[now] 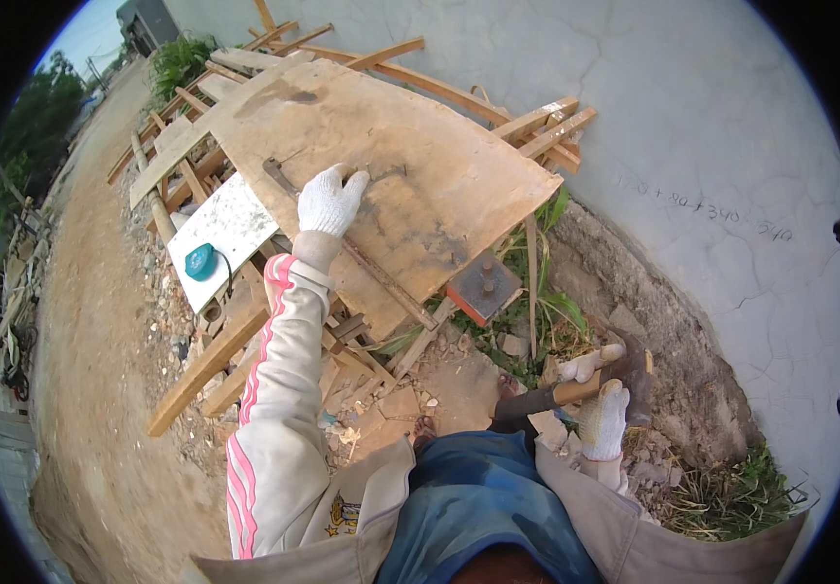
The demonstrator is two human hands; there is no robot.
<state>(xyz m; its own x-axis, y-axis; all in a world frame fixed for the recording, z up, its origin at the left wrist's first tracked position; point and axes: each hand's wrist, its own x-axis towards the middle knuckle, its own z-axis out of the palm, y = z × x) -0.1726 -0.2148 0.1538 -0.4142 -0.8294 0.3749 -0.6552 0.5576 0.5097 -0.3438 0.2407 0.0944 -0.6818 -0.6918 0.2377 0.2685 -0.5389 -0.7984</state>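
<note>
My left hand (329, 202), in a white knit glove, is over a worn plywood sheet (439, 156). Its fingers curl together near some small dark nails or bits; anything pinched in them is too small to make out. Beneath this hand a rusty crowbar (386, 279) lies slantwise across the sheet, its hooked end beyond the wrist. Low at the right, my right hand (603, 420), also gloved, is closed round a tool's wooden handle (573, 391). That tool has a black grip and a broad dark head (637, 375), whose exact kind is unclear.
A teal tape measure (201, 262) rests on a white board (228, 226) at the left. A red-sided block (485, 288) stands by the sheet's near corner. Timber lengths (211, 375) jut out below and behind. A cracked grey wall (722, 127) rises at right, above rubble.
</note>
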